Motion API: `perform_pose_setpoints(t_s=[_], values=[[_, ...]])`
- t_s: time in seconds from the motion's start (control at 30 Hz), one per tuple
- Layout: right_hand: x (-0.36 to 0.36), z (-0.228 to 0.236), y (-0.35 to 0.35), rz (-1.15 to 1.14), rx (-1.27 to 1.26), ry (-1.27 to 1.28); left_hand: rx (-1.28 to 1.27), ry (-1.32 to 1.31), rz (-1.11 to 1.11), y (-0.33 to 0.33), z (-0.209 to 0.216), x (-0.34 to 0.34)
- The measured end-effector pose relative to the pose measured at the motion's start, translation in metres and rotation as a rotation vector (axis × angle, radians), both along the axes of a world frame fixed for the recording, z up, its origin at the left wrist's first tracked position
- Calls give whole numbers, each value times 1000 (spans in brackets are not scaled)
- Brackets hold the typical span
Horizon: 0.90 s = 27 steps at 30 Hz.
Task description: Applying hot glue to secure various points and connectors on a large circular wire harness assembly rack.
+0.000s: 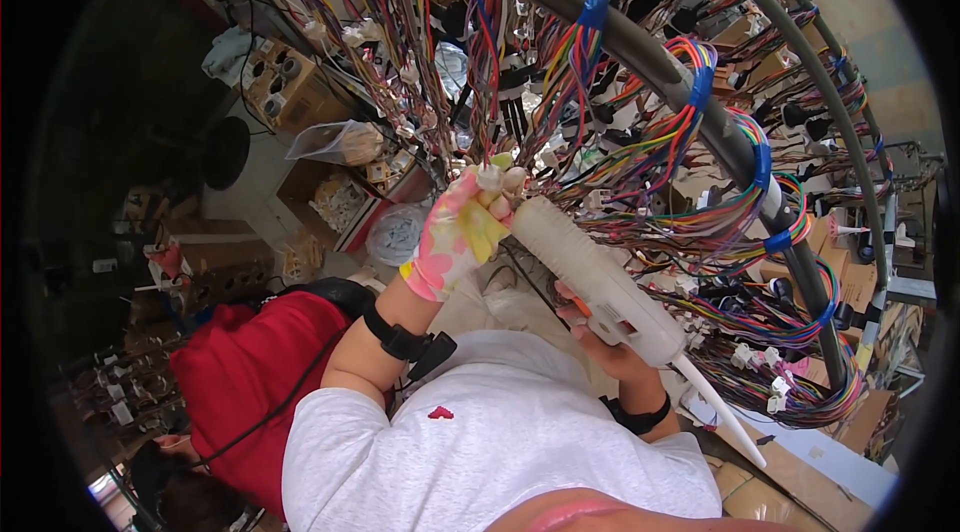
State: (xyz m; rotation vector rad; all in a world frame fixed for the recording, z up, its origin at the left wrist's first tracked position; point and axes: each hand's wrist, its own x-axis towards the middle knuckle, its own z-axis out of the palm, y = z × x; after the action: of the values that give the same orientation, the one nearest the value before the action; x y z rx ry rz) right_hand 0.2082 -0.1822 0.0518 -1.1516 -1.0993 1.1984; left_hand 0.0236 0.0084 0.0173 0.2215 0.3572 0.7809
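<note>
My left hand, in a pink and yellow glove with bare fingertips, pinches a small white wire connector at the lower end of a hanging bundle of coloured wires. In my right hand is a white hot glue gun with an orange trigger, my fingers wrapped around its handle. A white glue stick sticks out of its back end toward the lower right. The gun's front end lies just right of my left fingertips; its nozzle tip cannot be made out.
Bundles of coloured wires, bound with blue tape, hang from a curved grey tube rack ahead and to the right. Cardboard boxes and a clear plastic bag stand at the left. A red cloth is close at my left.
</note>
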Motion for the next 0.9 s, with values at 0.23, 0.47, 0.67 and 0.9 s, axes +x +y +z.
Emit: perform_pose_setpoints(t_s=[0.23, 0.47, 0.67, 0.9], values=[[2, 8, 2, 67, -66, -5, 83, -68, 71, 4, 0, 4], [1, 12, 3, 94, 56, -57, 99, -28, 131, 11, 3, 7], [-2, 12, -9, -63, 29, -56, 88, 77, -21, 8, -41, -5], [9, 11, -21, 84, 88, -280, -39, 150, -97, -16, 11, 53]])
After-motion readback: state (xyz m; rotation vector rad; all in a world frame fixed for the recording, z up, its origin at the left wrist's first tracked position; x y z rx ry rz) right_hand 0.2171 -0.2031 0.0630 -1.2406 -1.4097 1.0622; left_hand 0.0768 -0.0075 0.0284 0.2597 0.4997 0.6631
